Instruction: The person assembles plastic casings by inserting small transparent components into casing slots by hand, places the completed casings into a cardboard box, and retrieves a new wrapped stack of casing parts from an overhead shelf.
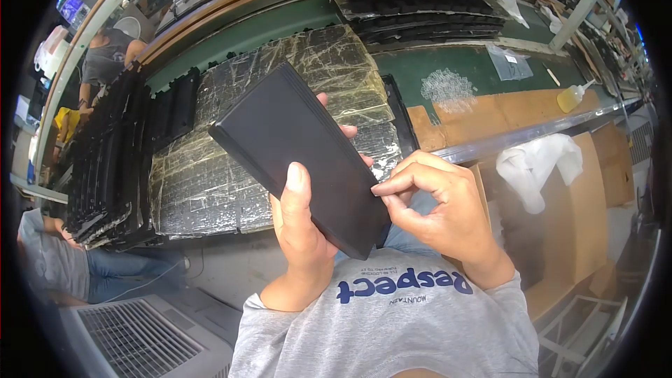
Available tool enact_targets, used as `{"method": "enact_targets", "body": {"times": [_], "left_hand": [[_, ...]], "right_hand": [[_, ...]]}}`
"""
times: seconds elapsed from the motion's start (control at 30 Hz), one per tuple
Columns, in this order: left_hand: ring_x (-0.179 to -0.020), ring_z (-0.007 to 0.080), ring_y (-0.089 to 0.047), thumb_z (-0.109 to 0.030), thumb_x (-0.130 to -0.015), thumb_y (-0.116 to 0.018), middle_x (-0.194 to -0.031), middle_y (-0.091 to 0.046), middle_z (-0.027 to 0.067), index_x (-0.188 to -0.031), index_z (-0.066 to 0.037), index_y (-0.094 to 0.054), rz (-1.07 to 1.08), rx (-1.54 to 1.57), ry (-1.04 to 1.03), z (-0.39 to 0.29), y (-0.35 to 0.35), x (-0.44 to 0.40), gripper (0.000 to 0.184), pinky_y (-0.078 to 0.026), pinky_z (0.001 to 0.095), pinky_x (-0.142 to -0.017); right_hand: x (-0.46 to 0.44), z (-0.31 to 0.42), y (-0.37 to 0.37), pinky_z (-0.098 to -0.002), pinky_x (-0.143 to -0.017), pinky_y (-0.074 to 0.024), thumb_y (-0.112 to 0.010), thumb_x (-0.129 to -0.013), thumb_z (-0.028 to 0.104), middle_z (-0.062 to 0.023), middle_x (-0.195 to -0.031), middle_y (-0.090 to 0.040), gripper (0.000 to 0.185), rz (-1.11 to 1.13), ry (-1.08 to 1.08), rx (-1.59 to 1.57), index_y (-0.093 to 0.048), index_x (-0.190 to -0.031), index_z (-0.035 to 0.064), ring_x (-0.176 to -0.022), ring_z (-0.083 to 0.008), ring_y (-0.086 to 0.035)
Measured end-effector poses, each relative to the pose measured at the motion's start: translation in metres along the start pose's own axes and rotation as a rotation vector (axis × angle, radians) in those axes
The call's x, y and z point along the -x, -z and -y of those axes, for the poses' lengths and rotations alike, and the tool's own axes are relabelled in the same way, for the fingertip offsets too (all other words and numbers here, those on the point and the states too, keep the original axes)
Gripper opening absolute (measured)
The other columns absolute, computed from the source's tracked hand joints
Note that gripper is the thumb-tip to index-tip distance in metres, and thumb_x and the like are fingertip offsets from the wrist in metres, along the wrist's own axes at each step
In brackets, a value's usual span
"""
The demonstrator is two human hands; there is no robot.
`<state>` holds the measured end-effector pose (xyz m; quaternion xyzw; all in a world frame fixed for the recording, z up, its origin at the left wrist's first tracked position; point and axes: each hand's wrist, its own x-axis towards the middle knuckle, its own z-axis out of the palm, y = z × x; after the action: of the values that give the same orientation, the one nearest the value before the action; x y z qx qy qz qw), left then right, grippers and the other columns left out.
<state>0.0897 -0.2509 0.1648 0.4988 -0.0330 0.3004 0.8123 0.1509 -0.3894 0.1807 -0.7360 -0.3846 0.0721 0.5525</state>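
Note:
My left hand [301, 238] grips a black rectangular panel-like piece [294, 140] with ridged long edges, tilted in front of my chest. The thumb lies flat on its broad face, and the other fingertips show past its far edge. At the piece's right edge, my right hand [444, 206] has thumb and index finger closed in a pinch against it. Whatever small thing may be between those fingertips is hidden. Beneath the piece lies a wide stack wrapped in clear film and tape [210, 175] on the bench.
Small clear parts [448, 91] lie in a pile beside a plastic bag [509, 63] and a squeeze bottle with yellow liquid [572, 98]. Black trays [105, 154] are stacked at left. A cardboard box [560, 217] holding white wrap stands at right. Other people sit at left.

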Motion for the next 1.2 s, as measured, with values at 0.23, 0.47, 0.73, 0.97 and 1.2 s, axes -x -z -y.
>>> {"method": "enact_targets", "body": {"times": [0.23,0.47,0.73,0.97,1.2], "left_hand": [[-0.105,0.0260,-0.049,-0.037,-0.090,-0.034,-0.135,-0.032,0.0201,-0.135,0.000,-0.022,-0.067,0.023,-0.022,0.001,-0.010,0.002,0.060,-0.052,0.0386,-0.078],[-0.105,0.0261,-0.048,-0.035,-0.089,-0.037,-0.137,-0.029,0.0203,-0.137,0.000,-0.018,-0.021,0.278,0.013,0.001,-0.008,0.003,0.062,-0.051,0.0405,-0.077],[-0.100,0.0267,-0.051,-0.034,-0.090,-0.037,-0.138,-0.027,0.0206,-0.137,0.001,-0.019,0.009,0.315,0.100,0.001,-0.009,0.008,0.061,-0.052,0.0401,-0.076],[-0.092,0.0191,-0.055,-0.040,-0.091,-0.041,-0.120,-0.046,0.0128,-0.134,-0.003,-0.027,-0.055,-0.459,0.218,-0.049,0.014,-0.020,0.059,-0.045,0.0298,-0.077],[-0.130,0.0401,-0.020,-0.045,-0.079,-0.055,-0.144,-0.013,0.0211,-0.135,-0.008,-0.033,-0.247,-1.422,0.182,-0.031,0.154,-0.159,0.071,-0.022,0.0441,-0.105]], "right_hand": [[0.000,-0.001,-0.002,-0.0221,-0.059,-0.0468,-0.065,-0.068,-0.005,-0.0062,-0.072,-0.061,0.017,0.063,0.014,-0.004,-0.065,-0.084,0.0006,-0.066,-0.0101,-0.058],[-0.011,-0.024,0.011,-0.0211,-0.069,-0.0464,-0.072,-0.071,0.001,-0.0043,-0.096,-0.053,0.052,0.250,-0.228,-0.358,-0.045,-0.115,0.0063,-0.078,-0.0069,-0.053],[0.001,-0.046,-0.003,-0.0227,-0.076,-0.0464,-0.070,-0.072,-0.001,-0.0049,-0.103,-0.045,0.062,0.341,-0.297,-0.802,-0.033,-0.122,0.0074,-0.086,-0.0087,-0.050],[0.006,-0.049,-0.011,-0.0229,-0.070,-0.0464,-0.063,-0.077,-0.002,-0.0078,-0.110,-0.044,0.049,0.051,-0.308,-0.680,-0.040,-0.120,0.0014,-0.084,-0.0088,-0.051],[0.026,-0.070,0.012,-0.0263,-0.070,-0.0450,-0.057,-0.082,0.001,-0.0068,-0.104,-0.050,0.034,-0.184,-0.367,-0.792,-0.046,-0.114,0.0012,-0.084,-0.0107,-0.052]]}}
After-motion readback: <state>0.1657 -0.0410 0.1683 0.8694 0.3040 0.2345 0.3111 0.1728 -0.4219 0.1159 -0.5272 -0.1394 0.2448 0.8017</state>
